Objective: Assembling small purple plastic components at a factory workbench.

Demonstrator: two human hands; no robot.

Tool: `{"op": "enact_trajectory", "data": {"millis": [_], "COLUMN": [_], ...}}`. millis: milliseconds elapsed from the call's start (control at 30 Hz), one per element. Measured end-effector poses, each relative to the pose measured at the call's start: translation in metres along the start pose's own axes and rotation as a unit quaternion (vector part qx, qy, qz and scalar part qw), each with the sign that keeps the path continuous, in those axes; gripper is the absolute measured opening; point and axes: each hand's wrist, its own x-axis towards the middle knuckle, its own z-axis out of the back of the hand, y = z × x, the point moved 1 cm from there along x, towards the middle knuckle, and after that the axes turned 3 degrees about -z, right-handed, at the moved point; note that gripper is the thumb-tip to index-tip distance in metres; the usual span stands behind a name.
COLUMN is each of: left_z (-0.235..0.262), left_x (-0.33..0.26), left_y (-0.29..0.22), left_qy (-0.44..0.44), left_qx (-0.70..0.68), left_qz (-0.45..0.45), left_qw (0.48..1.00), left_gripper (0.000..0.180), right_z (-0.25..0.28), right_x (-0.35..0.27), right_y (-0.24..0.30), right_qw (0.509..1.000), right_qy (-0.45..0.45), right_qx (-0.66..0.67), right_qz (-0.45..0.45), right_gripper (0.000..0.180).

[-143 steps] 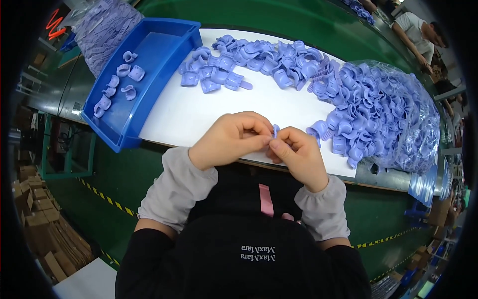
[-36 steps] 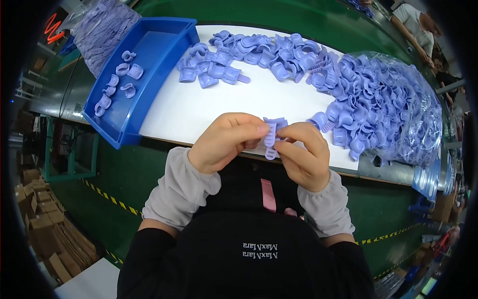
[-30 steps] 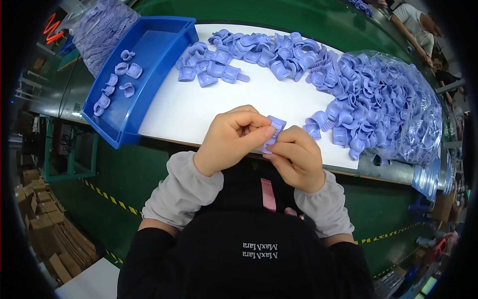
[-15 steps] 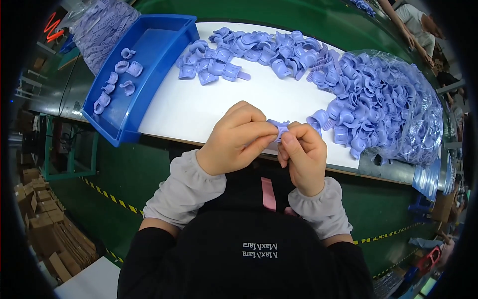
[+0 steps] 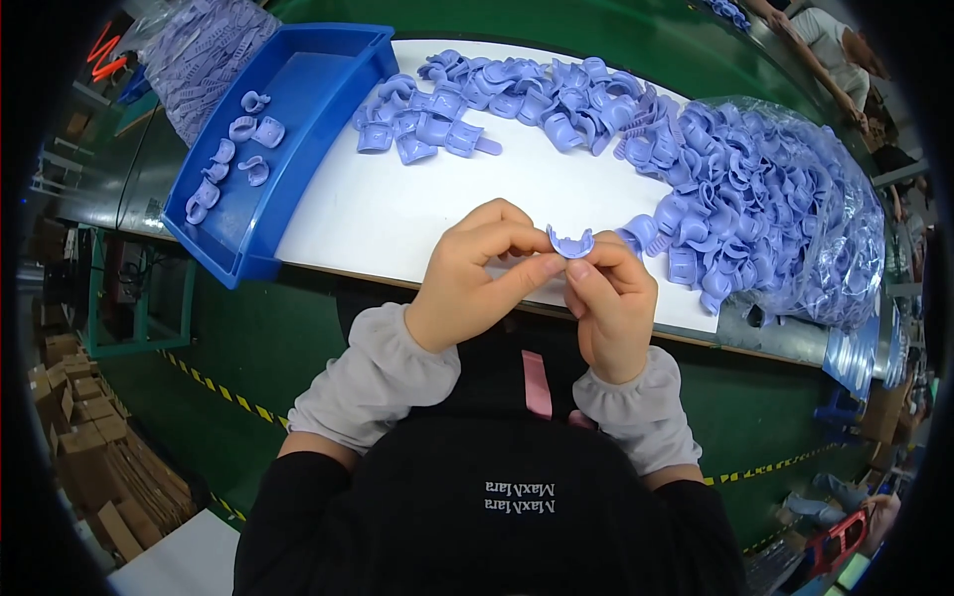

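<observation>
Between my hands is a small lavender plastic piece [image 5: 571, 245], curved like a U with its open side up and small teeth on its inner edge. My left hand [image 5: 477, 268] pinches its left side between thumb and forefinger. The thumb and forefinger of my right hand [image 5: 611, 298] grip it from the lower right, and the other fingers curl under. Just right of my right hand, a similar curved piece [image 5: 637, 231] lies on the white board [image 5: 437, 214]. A pile of such pieces [image 5: 566, 99] is spread along the board's far side.
At the left, a blue plastic tray [image 5: 298, 94] holds several curved pieces. Behind it stands a clear bag of lavender parts [image 5: 204, 65]. A large open plastic bag [image 5: 845, 209] spills more pieces at the right. Another person [image 5: 830, 55] is at the far right.
The held piece has been turned, so its U shape now shows open side up. It sits slightly higher, and both hands have shifted a little with it.
</observation>
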Motion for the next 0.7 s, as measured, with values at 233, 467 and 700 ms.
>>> {"op": "enact_trajectory", "data": {"millis": [233, 467, 700], "left_z": [-0.023, -0.015, -0.010], "left_x": [-0.005, -0.004, -0.011], "left_y": [0.002, -0.005, -0.009], "left_qy": [-0.120, -0.040, -0.065], "left_qx": [-0.251, 0.078, -0.202], "left_qz": [0.174, -0.025, 0.192], "left_qw": [0.945, 0.996, 0.958], "left_gripper": [0.008, 0.011, 0.015], "right_z": [0.003, 0.005, 0.000], "right_x": [0.003, 0.004, 0.010], "right_y": [-0.004, 0.002, 0.022], "right_qw": [0.993, 0.995, 0.878], "right_qy": [0.010, -0.011, 0.115], "right_qx": [0.098, -0.089, -0.393], "right_qz": [-0.065, 0.040, 0.249], "right_gripper": [0.012, 0.010, 0.041]}}
